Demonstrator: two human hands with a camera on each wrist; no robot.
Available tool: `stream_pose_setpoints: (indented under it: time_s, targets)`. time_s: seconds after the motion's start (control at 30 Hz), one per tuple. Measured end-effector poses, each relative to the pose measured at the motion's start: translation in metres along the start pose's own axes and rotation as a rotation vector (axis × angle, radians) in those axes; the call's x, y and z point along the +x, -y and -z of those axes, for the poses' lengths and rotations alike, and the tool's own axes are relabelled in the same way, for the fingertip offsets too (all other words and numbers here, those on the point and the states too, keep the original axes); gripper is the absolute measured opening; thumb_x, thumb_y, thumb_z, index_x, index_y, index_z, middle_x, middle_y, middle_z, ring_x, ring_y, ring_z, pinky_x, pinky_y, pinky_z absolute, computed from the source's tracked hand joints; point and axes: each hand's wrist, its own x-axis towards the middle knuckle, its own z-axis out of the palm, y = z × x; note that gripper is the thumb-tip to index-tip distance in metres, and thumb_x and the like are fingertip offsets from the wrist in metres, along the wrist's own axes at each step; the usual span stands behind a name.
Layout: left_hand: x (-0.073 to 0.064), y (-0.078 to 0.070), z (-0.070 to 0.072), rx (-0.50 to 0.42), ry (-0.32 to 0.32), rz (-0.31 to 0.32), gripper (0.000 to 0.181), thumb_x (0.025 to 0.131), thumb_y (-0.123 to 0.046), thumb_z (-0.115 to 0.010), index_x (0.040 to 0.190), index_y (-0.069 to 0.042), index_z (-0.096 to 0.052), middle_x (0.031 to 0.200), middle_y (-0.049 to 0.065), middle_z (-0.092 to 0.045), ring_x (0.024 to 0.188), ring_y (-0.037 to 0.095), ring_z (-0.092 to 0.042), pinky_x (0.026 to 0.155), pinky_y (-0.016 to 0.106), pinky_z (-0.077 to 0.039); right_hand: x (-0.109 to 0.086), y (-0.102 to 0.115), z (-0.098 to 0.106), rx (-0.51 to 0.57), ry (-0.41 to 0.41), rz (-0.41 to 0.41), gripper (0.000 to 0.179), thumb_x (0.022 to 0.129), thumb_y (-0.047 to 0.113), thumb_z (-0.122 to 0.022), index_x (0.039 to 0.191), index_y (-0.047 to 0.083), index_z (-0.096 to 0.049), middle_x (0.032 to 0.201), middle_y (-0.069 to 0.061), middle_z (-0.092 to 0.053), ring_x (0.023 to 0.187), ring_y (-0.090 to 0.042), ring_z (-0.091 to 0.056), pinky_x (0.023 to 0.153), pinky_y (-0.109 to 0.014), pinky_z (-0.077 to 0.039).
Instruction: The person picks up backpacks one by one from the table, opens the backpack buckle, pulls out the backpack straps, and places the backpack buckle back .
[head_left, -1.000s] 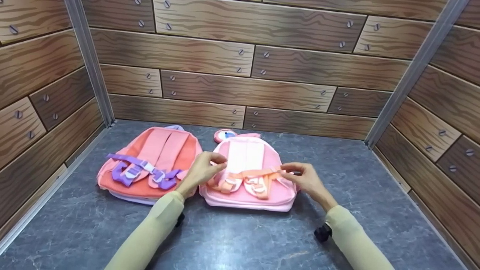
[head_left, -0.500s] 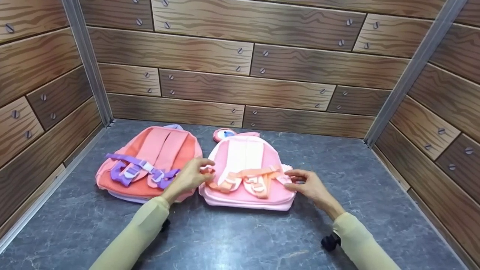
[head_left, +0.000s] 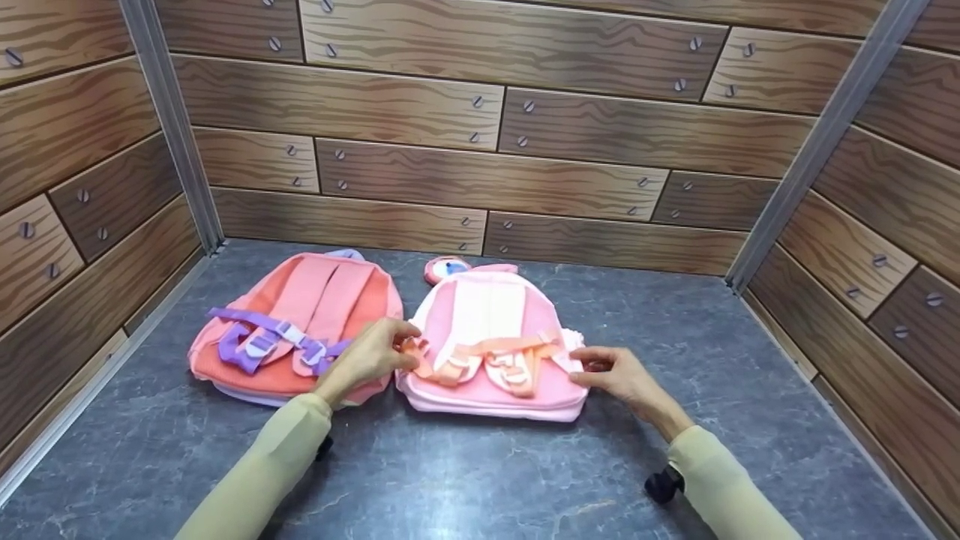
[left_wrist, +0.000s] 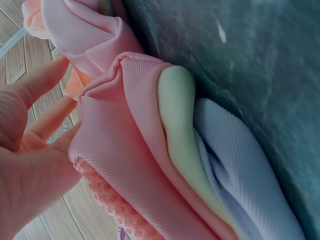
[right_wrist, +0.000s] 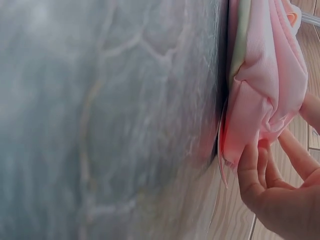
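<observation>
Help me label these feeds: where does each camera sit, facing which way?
Head: on the head, facing forward and down at coral backpack and pink backpack; left hand, right hand, forearms show.
Left wrist: worn there, facing the coral backpack's side; left hand shows.
Right wrist: worn there, facing the pink backpack's side; right hand shows.
Head and right wrist share the pink backpack.

Three walls of printed wood-grain planks are enclosing the scene: back wall [head_left: 405, 97], left wall [head_left: 67, 150] and right wall [head_left: 870, 202]. Drawn screw heads [head_left: 529, 106] are marking the plank ends. Grey strips — left [head_left: 175, 124] and right [head_left: 823, 142] — are running down the corners. Below, a dark grey, pale-veined surface [head_left: 540, 487] is spreading, its near part reflecting a whitish glow [head_left: 431, 502].
</observation>
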Motion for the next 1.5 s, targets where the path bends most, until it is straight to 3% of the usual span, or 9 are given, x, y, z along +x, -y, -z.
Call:
stream_pose_setpoints:
  time_s: [0.2, 0.4, 0.7, 0.9, 1.1, 1.23, 1.5]
  targets:
    - [0.002, 0.002, -0.001, 0.009, 0.048, -0.025, 0.046, 0.083, 0.002, -0.084, 0.128, 0.006, -0.071, 0.084, 0.006, -0.062, 0.076, 0.015, -0.053, 0.070, 0.030, -0.043, 0.001, -0.001, 0.000, 0.017, 0.013, 0.008, 0.049, 0.088, 0.007, -0.085, 0.131, -0.009, -0.068, 0.099, -0.005, -0.068, 0.091, -0.016, -0.058, 0.074, -0.022, -0.051]
    - [0.005, 0.000, -0.006, -0.029, 0.056, -0.023, 0.048, 0.083, 0.003, -0.084, 0.129, 0.008, -0.070, 0.083, 0.006, -0.063, 0.072, 0.013, -0.051, 0.065, 0.028, -0.043, -0.001, -0.004, 0.006, 0.013, 0.015, 0.008, 0.049, 0.089, 0.006, -0.084, 0.133, -0.009, -0.067, 0.107, -0.009, -0.069, 0.095, -0.017, -0.058, 0.076, -0.022, -0.052]
    - [0.009, -0.004, -0.025, -0.076, 0.041, -0.067, 0.044, 0.080, 0.005, -0.082, 0.123, 0.006, -0.073, 0.098, 0.012, -0.071, 0.085, 0.019, -0.058, 0.075, 0.032, -0.049, -0.007, -0.013, 0.020, -0.005, -0.011, 0.003, 0.050, 0.089, 0.007, -0.084, 0.134, -0.009, -0.067, 0.135, -0.023, -0.067, 0.115, -0.024, -0.061, 0.086, -0.020, -0.053]
    - [0.013, -0.008, -0.034, -0.066, 0.059, -0.092, 0.047, 0.081, 0.006, -0.081, 0.127, 0.008, -0.071, 0.111, 0.019, -0.073, 0.091, 0.023, -0.062, 0.081, 0.036, -0.053, -0.010, -0.018, 0.031, -0.068, -0.020, 0.016, 0.048, 0.090, 0.006, -0.083, 0.133, -0.010, -0.066, 0.135, -0.026, -0.066, 0.120, -0.032, -0.061, 0.085, -0.019, -0.052]
    - [0.012, -0.011, -0.039, -0.056, 0.033, -0.011, 0.051, 0.081, 0.002, -0.084, 0.130, 0.006, -0.070, 0.123, 0.021, -0.071, 0.103, 0.029, -0.063, 0.098, 0.045, -0.052, -0.011, -0.019, 0.034, -0.117, -0.023, 0.028, 0.048, 0.089, 0.005, -0.083, 0.131, -0.012, -0.067, 0.126, -0.025, -0.070, 0.117, -0.036, -0.063, 0.083, -0.021, -0.053]
    - [0.010, -0.011, -0.041, -0.051, 0.008, -0.003, 0.052, 0.079, 0.001, -0.086, 0.129, 0.005, -0.071, 0.128, 0.021, -0.070, 0.115, 0.033, -0.063, 0.109, 0.050, -0.047, -0.012, -0.019, 0.034, -0.127, -0.025, 0.012, 0.048, 0.089, 0.006, -0.084, 0.131, -0.010, -0.067, 0.125, -0.024, -0.071, 0.118, -0.037, -0.062, 0.083, -0.022, -0.053]
    - [0.011, -0.012, -0.039, -0.079, 0.034, 0.037, 0.052, 0.083, -0.003, -0.087, 0.132, 0.002, -0.071, 0.136, 0.023, -0.067, 0.128, 0.037, -0.059, 0.115, 0.052, -0.041, -0.013, -0.020, 0.037, -0.125, -0.016, -0.001, 0.049, 0.090, 0.006, -0.083, 0.133, -0.010, -0.066, 0.128, -0.026, -0.069, 0.118, -0.036, -0.062, 0.084, -0.023, -0.054]
